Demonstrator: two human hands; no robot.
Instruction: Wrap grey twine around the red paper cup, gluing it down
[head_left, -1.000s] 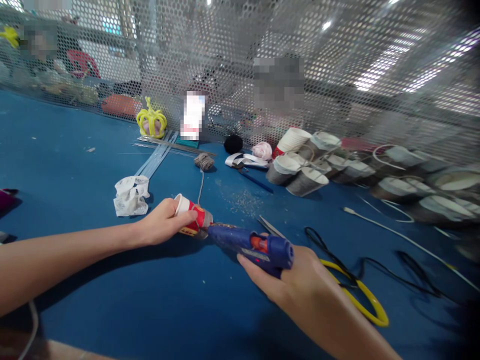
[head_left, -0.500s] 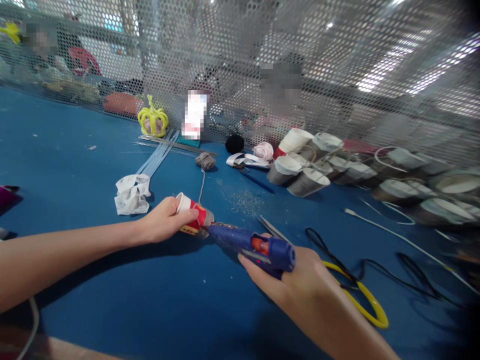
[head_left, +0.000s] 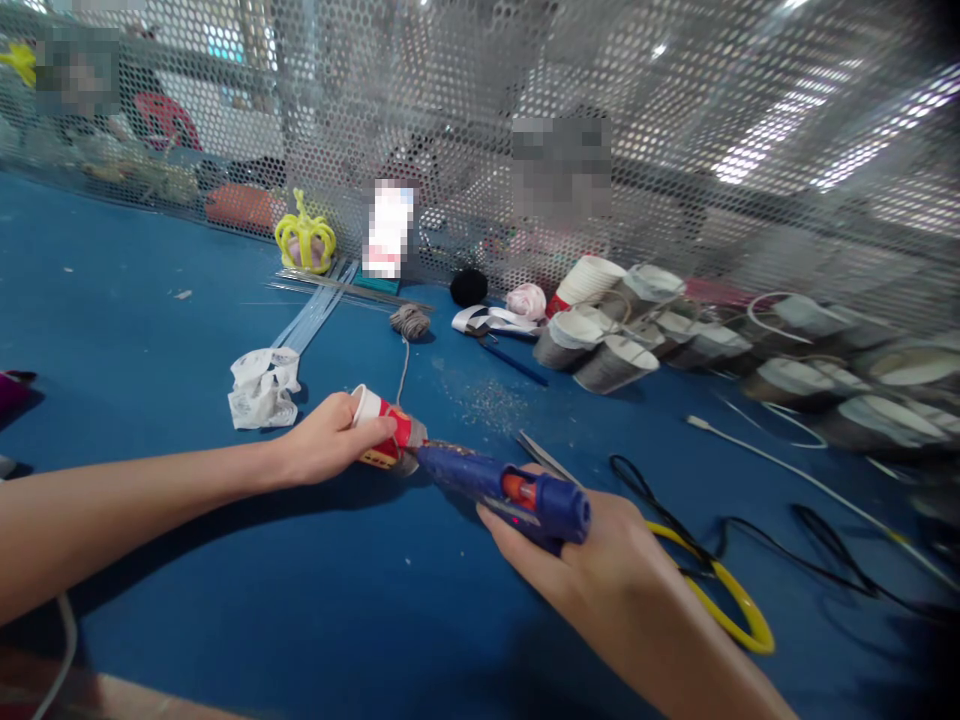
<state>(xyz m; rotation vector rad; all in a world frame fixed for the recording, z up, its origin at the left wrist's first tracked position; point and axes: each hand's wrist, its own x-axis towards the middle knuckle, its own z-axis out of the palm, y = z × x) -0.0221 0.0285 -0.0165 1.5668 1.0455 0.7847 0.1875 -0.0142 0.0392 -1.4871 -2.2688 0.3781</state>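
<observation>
My left hand (head_left: pixel 330 440) grips a red and white paper cup (head_left: pixel 400 428), tilted on its side with its open rim toward the left. Grey yarn covers the cup's base end, and a strand runs from there to a small grey yarn ball (head_left: pixel 409 322). A blue hot glue gun (head_left: pixel 495 488) sits in my right hand (head_left: pixel 600 560), fingers wrapped round its handle. Its nozzle is at the yarn-covered end of the cup; whether it touches I cannot tell. Scissors with yellow handles (head_left: pixel 739 605) lie partly hidden behind my right hand.
Several yarn-wrapped cups (head_left: pixel 619 365) stand at the right. Clear glue sticks (head_left: pixel 315 315), a crumpled white wrapper (head_left: pixel 262 390) and a yellow crown-like object (head_left: pixel 305 240) are at the left. A phone (head_left: pixel 388 228) leans on the perforated screen (head_left: pixel 450 120). A black cable (head_left: pixel 787 570) trails right.
The glue gun's nozzle has shifted very slightly at the cup's yarn-covered end. Both hands keep their hold and almost the same position.
</observation>
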